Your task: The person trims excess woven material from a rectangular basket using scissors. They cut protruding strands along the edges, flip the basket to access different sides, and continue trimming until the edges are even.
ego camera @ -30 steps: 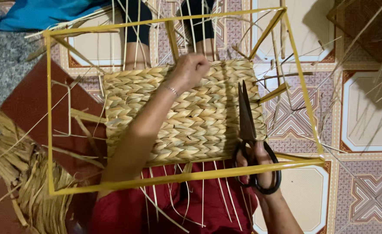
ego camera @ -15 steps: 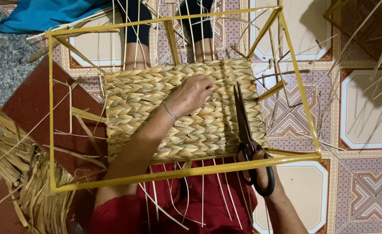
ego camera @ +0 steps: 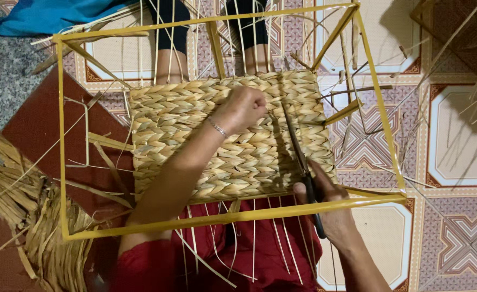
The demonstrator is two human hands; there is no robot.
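Tiled floor (ego camera: 460, 140) below; left hand (ego camera: 242, 108) fisted, fingers together, on weave (ego camera: 195, 113) inside frame (ego camera: 238, 216); right hand (ego camera: 330, 211) clamped on scissors (ego camera: 298, 151).

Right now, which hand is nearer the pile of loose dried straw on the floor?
Left. The left hand rests on the woven straw panel, closer to the straw pile at far left. The right hand holds the black scissors, farther away.

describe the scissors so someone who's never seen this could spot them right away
Find the yellow metal frame around the woven straw panel. On the panel's right part lie the scissors, held by the right hand: dark, thin, the only metal tool among pale straw.
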